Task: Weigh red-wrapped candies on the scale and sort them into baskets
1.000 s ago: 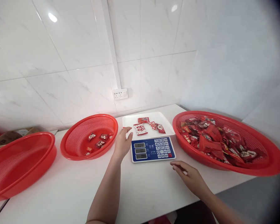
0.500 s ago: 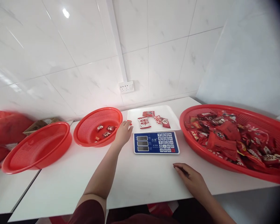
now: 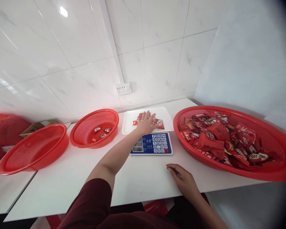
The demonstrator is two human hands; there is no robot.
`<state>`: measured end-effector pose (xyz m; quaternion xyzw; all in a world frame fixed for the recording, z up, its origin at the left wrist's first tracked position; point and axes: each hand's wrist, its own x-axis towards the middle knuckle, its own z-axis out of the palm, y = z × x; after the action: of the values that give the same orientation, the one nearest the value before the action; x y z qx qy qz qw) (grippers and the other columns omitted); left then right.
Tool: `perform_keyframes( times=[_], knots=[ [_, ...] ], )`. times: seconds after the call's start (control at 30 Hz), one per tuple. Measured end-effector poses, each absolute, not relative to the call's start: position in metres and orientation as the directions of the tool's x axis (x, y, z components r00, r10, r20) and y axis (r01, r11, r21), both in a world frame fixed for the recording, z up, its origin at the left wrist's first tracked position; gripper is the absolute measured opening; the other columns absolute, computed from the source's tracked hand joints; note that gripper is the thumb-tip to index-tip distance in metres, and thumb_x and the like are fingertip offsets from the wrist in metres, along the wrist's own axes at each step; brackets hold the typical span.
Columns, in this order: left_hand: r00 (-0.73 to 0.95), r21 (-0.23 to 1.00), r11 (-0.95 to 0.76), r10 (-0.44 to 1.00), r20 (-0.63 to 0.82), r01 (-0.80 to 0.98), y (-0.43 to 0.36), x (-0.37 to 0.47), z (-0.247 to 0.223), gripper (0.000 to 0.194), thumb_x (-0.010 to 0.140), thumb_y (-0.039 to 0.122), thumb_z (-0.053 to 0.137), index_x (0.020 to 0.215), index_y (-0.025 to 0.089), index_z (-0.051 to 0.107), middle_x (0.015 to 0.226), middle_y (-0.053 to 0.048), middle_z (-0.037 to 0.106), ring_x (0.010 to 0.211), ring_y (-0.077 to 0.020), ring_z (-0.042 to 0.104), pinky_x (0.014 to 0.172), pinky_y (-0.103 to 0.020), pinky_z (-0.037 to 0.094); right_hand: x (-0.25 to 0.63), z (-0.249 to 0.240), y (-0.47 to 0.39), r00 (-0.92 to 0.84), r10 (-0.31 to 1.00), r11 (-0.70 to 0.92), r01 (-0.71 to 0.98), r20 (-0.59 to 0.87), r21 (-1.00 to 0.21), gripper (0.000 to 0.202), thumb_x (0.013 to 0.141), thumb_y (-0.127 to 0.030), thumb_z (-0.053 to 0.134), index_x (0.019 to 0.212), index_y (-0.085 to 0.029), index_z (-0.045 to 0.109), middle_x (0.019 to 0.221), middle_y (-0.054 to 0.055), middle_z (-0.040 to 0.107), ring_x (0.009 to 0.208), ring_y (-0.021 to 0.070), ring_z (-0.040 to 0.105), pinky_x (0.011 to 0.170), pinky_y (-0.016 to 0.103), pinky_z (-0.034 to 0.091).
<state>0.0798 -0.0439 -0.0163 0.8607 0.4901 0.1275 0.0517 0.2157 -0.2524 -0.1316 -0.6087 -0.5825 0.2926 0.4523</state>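
Note:
My left hand (image 3: 146,123) is open, fingers spread over several small red and white wrapped packets (image 3: 159,122) on the white tray (image 3: 127,125) of a digital scale. It covers part of them, and whether it touches them I cannot tell. One small red packet (image 3: 135,122) lies left of the fingers. The scale's blue keypad panel (image 3: 149,143) faces me, its display partly behind my left wrist. On the table before the scale rests my right hand (image 3: 182,178), fingers curled together; a dark bit shows between them, too hidden to name.
A large red basket (image 3: 205,163) heaped with red-wrapped packets (image 3: 219,136) stands on the right. Left of the scale, a red basket (image 3: 77,140) holds several packets. Another red basket (image 3: 33,148) sits farther left, near red plastic bags (image 3: 7,130) and a cardboard box (image 3: 34,128).
My left hand has moved right, from beside the left basket's rim to over the scale tray, and its fingers have spread. The small red packet it held now lies on the tray. The view has shifted slightly.

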Motion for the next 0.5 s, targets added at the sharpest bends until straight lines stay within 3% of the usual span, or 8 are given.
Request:
perform_keyframes(
  times=[0.13,0.27,0.5],
  knots=[
    [0.551,0.119,-0.557,0.830,0.079,0.822,-0.033,0.104,-0.017,0.075,0.080,0.071,0.033,0.141,0.027,0.034,0.153,-0.013,0.020,0.141,-0.0351,0.007,0.106,-0.065,0.002,0.217,-0.135,-0.253,0.160,0.972,0.085,0.438,0.171,-0.895,0.027,0.082,-0.043,0.050,0.089,-0.024,0.069,0.091,0.005,0.072,0.083,0.0230,0.067,0.072,0.033,0.055],
    [0.556,0.136,-0.547,0.830,-0.038,0.826,-0.024,0.097,-0.012,0.071,0.080,0.064,0.040,0.139,0.025,0.036,0.148,-0.014,0.032,0.140,-0.0340,0.015,0.105,-0.066,0.003,0.218,-0.134,-0.254,0.168,0.973,0.076,0.427,0.161,-0.901,0.027,0.081,-0.044,0.051,0.089,-0.024,0.068,0.088,0.005,0.072,0.077,0.0221,0.067,0.068,0.032,0.055],
    [0.597,0.198,-0.581,0.802,-0.028,0.789,-0.021,0.053,0.001,0.058,0.079,0.041,0.054,0.134,0.025,0.044,0.154,-0.010,0.018,0.142,-0.0331,0.003,0.111,-0.055,0.008,0.220,-0.133,-0.252,0.165,0.977,0.062,0.398,0.138,-0.915,0.028,0.079,-0.044,0.052,0.088,-0.024,0.069,0.086,0.005,0.073,0.076,0.0219,0.067,0.067,0.031,0.055]
  ],
)
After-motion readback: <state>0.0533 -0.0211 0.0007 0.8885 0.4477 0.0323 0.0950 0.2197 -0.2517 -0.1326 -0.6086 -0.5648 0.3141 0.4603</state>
